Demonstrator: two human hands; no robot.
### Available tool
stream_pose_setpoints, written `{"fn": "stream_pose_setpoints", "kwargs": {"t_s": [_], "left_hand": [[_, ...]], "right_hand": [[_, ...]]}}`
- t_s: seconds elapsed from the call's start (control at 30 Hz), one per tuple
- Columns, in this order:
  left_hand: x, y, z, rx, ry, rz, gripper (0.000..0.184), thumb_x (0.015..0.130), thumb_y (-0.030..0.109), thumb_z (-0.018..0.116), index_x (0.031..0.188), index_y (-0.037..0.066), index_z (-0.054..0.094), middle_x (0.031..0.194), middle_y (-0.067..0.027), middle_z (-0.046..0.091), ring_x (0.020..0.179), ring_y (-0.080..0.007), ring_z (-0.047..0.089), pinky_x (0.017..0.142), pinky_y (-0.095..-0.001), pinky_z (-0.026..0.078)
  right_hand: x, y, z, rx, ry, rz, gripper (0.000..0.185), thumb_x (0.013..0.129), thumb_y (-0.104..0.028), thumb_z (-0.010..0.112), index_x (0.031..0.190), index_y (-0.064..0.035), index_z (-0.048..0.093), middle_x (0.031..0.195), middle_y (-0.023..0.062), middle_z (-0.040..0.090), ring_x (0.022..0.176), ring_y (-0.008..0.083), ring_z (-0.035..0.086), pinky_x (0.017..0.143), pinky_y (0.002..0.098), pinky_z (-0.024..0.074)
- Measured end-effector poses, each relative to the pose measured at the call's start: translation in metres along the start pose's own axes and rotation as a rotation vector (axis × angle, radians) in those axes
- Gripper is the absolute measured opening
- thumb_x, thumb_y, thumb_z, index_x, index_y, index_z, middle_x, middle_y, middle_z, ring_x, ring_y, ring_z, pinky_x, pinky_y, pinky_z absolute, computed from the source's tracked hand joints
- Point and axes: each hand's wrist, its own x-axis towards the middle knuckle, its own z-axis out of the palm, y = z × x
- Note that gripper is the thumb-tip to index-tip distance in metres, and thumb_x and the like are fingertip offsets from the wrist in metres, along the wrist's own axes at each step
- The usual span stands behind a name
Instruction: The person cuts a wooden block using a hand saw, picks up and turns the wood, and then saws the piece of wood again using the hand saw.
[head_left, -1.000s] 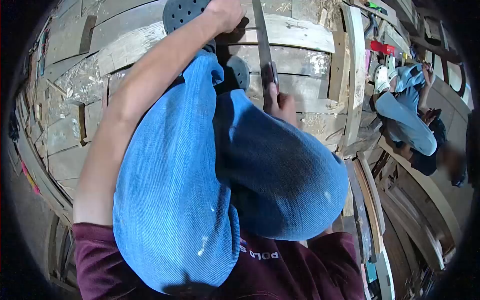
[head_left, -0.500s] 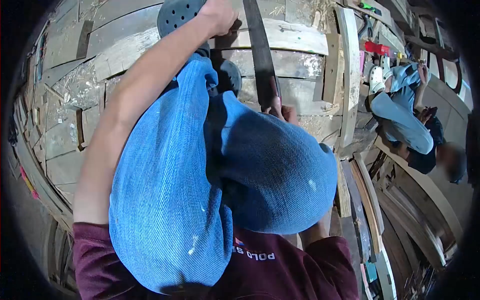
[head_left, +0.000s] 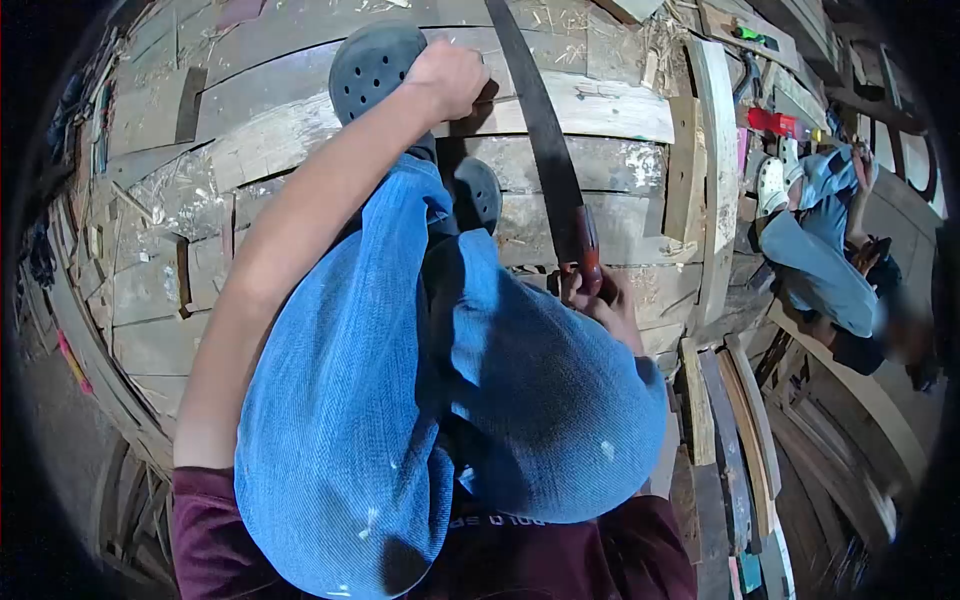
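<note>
A saw (head_left: 545,130) with a long dark blade and a reddish-brown handle slants up from the middle of the view. My right hand (head_left: 603,298) is closed round the lower end of its handle, beside my bent right knee. At upper centre my left hand (head_left: 450,78) is a closed fist at a pale plank (head_left: 600,107), next to my dark clog (head_left: 372,70). Anything inside that fist is hidden. The blade lies to the right of my left hand, apart from it. My other clog (head_left: 477,192) shows between my legs and the saw.
A co-worker (head_left: 825,240) in light blue trousers sits at the right. A red object (head_left: 772,122) and a green tool (head_left: 750,35) lie at upper right. An upright beam (head_left: 715,180) crosses the planks. Stacked boards (head_left: 740,440) stand at lower right.
The saw's handle and my right hand have come down and to the right, out from behind my knee, so more of the blade shows. My left hand stays by the clog. The view has shifted slightly.
</note>
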Motion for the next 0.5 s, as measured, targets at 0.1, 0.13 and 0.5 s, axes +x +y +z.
{"fn": "stream_pose_setpoints", "kwargs": {"t_s": [0.1,0.13,0.5], "left_hand": [[-0.001,0.001,0.003,-0.011,0.043,-0.01,0.029,0.072,0.031,0.068,0.089,0.008,0.066,0.086,-0.0078,0.067,0.086,-0.0227,0.065,0.075,-0.0369,0.048],[0.003,0.001,0.008,-0.038,0.048,-0.024,0.03,0.071,0.029,0.069,0.089,0.006,0.065,0.083,-0.0092,0.067,0.083,-0.024,0.065,0.075,-0.0369,0.048],[0.003,0.002,0.013,0.021,0.073,-0.025,0.054,0.068,0.027,0.069,0.107,-0.006,0.054,0.077,-0.014,0.067,0.076,-0.0271,0.065,0.082,-0.0372,0.047]], "right_hand": [[0.004,0.02,-0.002,0.353,-0.17,-0.242,0.066,0.067,-0.047,0.062,0.111,0.0021,0.054,0.081,0.0067,0.059,0.071,0.0117,0.054,0.063,0.0215,0.0415],[0.004,0.023,-0.001,0.425,-0.205,-0.302,0.076,0.065,-0.056,0.059,0.113,0.0025,0.053,0.08,0.0068,0.059,0.07,0.0114,0.054,0.061,0.0211,0.0412],[0.001,0.034,0.032,0.029,0.136,-0.347,0.033,0.089,-0.023,0.045,0.101,0.0046,0.058,0.069,0.0058,0.058,0.058,0.01,0.054,0.049,0.0214,0.04]]}}
